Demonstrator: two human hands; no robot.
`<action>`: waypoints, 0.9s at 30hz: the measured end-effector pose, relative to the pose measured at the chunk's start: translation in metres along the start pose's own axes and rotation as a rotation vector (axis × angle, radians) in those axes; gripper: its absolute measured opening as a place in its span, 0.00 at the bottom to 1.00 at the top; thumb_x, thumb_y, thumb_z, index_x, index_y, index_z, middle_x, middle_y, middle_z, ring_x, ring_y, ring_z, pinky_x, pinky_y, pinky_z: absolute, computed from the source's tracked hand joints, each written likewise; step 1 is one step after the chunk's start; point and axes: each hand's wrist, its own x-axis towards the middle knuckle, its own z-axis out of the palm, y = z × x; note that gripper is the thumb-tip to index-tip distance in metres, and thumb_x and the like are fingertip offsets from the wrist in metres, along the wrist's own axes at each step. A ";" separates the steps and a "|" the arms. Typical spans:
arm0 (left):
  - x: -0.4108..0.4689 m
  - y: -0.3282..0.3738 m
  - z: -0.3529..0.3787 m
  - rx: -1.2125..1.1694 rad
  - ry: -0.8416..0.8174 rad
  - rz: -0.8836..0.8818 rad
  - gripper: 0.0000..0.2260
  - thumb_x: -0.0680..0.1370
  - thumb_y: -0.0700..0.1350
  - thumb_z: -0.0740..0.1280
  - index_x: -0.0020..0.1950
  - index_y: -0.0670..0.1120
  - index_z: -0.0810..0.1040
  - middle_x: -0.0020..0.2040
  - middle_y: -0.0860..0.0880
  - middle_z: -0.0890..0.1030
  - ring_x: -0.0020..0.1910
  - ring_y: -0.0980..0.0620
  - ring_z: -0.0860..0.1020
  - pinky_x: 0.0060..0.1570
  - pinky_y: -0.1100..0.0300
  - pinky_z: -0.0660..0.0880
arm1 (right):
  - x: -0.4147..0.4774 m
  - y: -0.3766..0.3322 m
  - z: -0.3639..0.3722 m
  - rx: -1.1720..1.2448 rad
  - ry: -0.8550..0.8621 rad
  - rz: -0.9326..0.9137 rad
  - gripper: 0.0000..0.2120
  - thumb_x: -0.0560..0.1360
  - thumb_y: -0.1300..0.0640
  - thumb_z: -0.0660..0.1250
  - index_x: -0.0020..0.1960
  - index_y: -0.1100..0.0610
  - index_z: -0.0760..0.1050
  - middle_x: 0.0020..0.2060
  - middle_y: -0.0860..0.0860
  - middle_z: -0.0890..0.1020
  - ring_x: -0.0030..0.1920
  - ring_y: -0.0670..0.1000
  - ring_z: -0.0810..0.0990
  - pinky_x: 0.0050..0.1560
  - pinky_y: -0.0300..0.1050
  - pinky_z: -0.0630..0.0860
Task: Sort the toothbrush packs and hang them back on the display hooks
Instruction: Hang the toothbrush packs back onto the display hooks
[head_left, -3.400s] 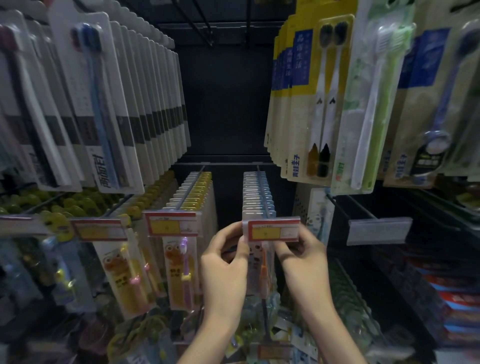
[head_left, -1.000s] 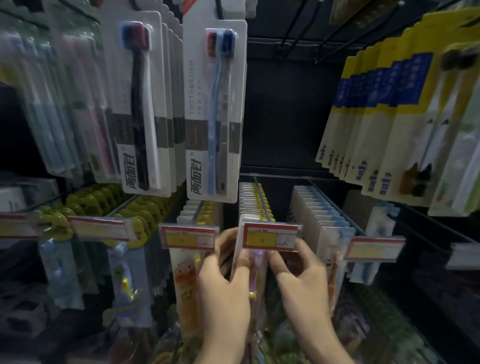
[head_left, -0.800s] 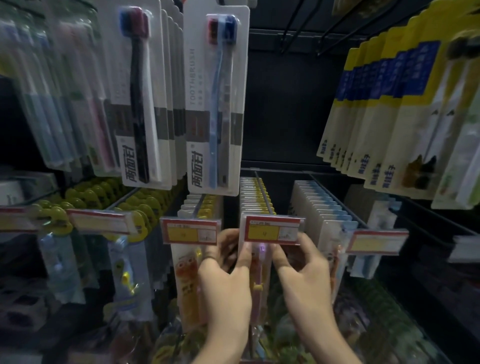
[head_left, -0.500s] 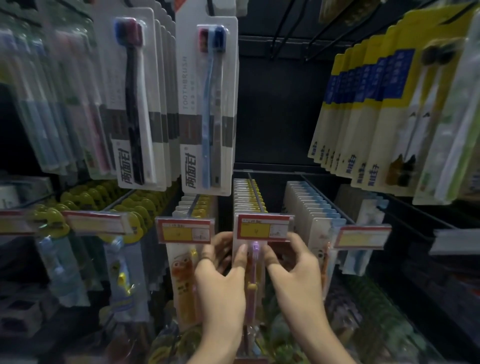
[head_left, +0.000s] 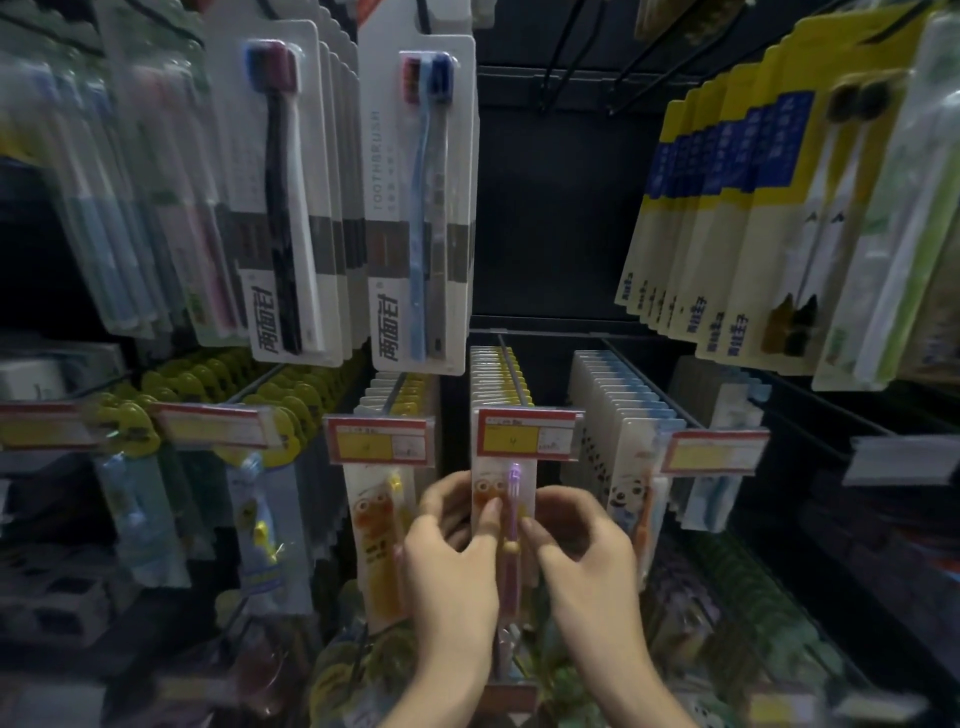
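A children's toothbrush pack (head_left: 511, 512) with a purple brush and an orange cartoon face hangs at the front of a row on a display hook (head_left: 511, 374), just under a red and yellow price tag (head_left: 527, 434). My left hand (head_left: 452, 566) grips the pack's left edge, thumb on its front and fingers behind it. My right hand (head_left: 582, 556) has its fingers curled at the pack's right edge, thumb touching the front.
A similar yellow pack row (head_left: 382, 514) hangs left of it, a panda pack row (head_left: 623, 493) to the right. Large adult toothbrush packs (head_left: 421, 208) hang above left, yellow and blue packs (head_left: 727, 223) above right. More goods fill the shelves below.
Both hands have slid down from just under the price tag to the middle of the pack. Since 3.4 s ago they left the panda row for this orange row.
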 end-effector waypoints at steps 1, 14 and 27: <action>0.000 -0.001 0.000 0.004 0.001 0.006 0.14 0.78 0.38 0.74 0.59 0.55 0.80 0.49 0.58 0.86 0.47 0.69 0.83 0.42 0.75 0.78 | 0.001 0.001 0.001 0.000 0.012 -0.003 0.10 0.77 0.62 0.75 0.51 0.48 0.82 0.43 0.44 0.87 0.46 0.42 0.85 0.46 0.34 0.80; 0.007 -0.009 -0.002 0.029 0.016 0.026 0.12 0.78 0.41 0.75 0.56 0.56 0.80 0.47 0.57 0.87 0.48 0.64 0.85 0.50 0.62 0.82 | 0.003 0.004 0.012 -0.036 0.080 -0.037 0.10 0.78 0.62 0.73 0.52 0.47 0.80 0.43 0.45 0.86 0.45 0.40 0.84 0.45 0.31 0.79; -0.021 0.005 -0.024 0.139 -0.057 0.036 0.20 0.75 0.41 0.78 0.60 0.60 0.79 0.56 0.62 0.83 0.57 0.67 0.80 0.59 0.65 0.79 | -0.023 -0.010 -0.006 -0.043 0.034 -0.041 0.18 0.77 0.65 0.73 0.57 0.44 0.78 0.47 0.40 0.84 0.51 0.34 0.81 0.46 0.25 0.76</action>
